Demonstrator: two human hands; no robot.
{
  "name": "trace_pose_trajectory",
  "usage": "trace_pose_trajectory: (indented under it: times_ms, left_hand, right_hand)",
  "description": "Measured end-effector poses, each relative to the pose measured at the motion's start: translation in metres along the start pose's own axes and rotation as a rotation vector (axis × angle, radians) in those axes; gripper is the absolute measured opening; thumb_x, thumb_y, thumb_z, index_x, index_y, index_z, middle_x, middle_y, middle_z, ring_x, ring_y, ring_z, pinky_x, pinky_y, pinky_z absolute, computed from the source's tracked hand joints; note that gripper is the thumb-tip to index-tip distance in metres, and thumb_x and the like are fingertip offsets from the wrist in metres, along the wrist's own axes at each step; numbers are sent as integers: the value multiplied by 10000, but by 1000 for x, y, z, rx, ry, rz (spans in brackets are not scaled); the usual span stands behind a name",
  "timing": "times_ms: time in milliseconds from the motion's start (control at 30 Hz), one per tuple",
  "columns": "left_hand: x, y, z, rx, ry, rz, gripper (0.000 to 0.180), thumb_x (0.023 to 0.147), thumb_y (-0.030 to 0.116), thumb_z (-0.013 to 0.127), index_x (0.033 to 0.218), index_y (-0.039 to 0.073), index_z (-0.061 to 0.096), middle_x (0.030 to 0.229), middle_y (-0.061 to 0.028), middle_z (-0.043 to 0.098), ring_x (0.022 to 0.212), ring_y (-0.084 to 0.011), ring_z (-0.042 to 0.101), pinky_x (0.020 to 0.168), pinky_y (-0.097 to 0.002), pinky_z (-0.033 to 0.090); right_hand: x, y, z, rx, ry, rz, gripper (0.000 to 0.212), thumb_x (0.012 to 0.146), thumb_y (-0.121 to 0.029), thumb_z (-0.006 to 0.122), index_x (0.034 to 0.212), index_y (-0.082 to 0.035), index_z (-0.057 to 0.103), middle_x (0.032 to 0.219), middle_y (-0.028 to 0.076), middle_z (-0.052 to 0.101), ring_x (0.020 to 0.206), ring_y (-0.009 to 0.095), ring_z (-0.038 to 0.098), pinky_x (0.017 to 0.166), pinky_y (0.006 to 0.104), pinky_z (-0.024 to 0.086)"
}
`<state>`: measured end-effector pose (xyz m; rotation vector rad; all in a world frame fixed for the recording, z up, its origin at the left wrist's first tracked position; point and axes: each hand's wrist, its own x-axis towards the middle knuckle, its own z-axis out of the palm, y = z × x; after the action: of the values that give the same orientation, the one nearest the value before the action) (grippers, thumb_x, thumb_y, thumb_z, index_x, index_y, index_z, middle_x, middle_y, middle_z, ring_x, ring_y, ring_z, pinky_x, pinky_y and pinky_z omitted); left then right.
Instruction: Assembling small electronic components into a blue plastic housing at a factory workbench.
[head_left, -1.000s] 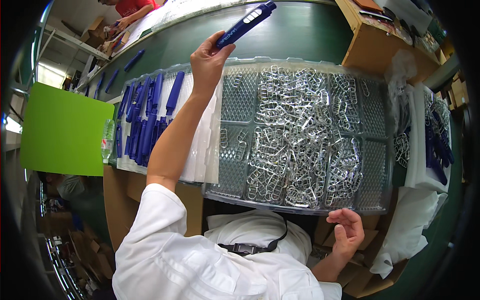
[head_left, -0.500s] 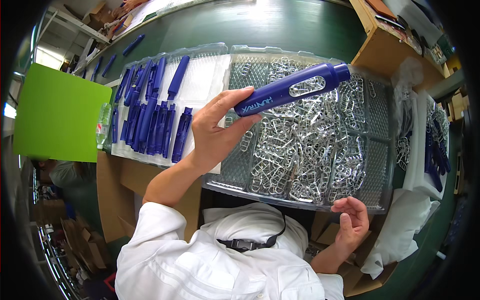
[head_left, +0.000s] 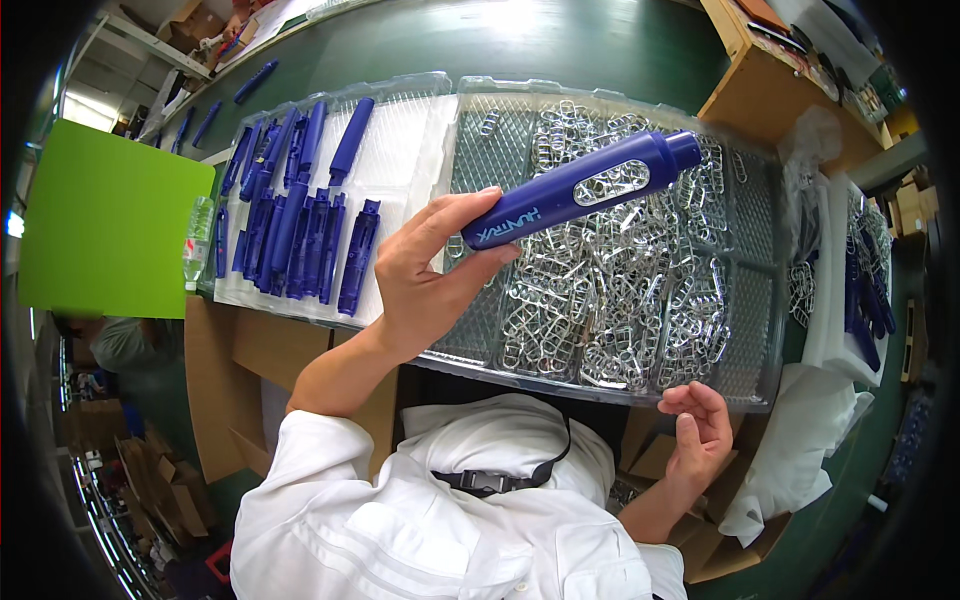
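Note:
My left hand (head_left: 430, 265) grips the wide end of a blue pen-shaped plastic casing (head_left: 540, 208) between thumb and fingers. The casing slants up to the right above a clear tray (head_left: 470, 345), its narrower tip pointing right. A silver oval frame (head_left: 612, 183) rings the window in its side. Heaps of shiny metal oval frames (head_left: 560, 310) fill the tray's middle compartments beneath it. By the tray's near right edge, my right hand (head_left: 700, 430) is raised, fingers loosely curled and apart from the thumb, with nothing visible in it.
Left of the frames, a white-lined tray (head_left: 350, 180) holds several blue casing parts (head_left: 290, 230). A clear bottle (head_left: 196, 243) stands beside a green board (head_left: 115, 220). Cardboard boxes (head_left: 215, 390) sit below the table edge. At right is a white foam box (head_left: 835, 260) with blue parts.
My left hand and the casing have shifted slightly left and down. The trays and surroundings sit slightly higher and further left in view. The grip is unchanged.

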<state>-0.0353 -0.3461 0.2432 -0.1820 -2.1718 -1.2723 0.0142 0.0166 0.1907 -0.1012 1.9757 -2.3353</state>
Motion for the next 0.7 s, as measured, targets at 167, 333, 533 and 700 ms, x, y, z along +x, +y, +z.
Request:
trace_pose_trajectory:
  times_ms: [167,333,533,700]
  left_hand:
    - [-6,5,-2,0,-2,19,586,749,-56,868,1303,-20,680,1096,-122,745,962,-157,672,887,-287,509]
    - [-10,11,-4,5,12,30,589,748,-53,870,1304,-22,678,1085,-118,743,953,-154,669,883,-284,507]
    - [-13,17,-5,-26,38,0,584,757,-53,867,1307,-30,674,1077,-109,741,955,-147,662,887,-280,502]
    - [-14,20,-5,-42,56,-2,584,759,-54,866,1309,-34,671,1077,-104,738,958,-147,658,889,-278,498]
  right_hand:
    - [2,-4,4,12,-14,-43,385,951,-32,657,1306,97,579,1111,207,716,972,234,707,912,361,574]
    - [-1,-6,8,32,-37,-56,388,950,-20,656,1311,99,576,1113,213,715,978,238,709,916,361,576]
    - [-7,-2,4,28,-56,-67,389,953,-19,653,1314,101,574,1119,217,712,987,243,710,917,363,578]
    - [-14,0,2,9,-50,-69,391,955,-25,654,1315,105,572,1118,218,711,990,244,710,916,362,579]
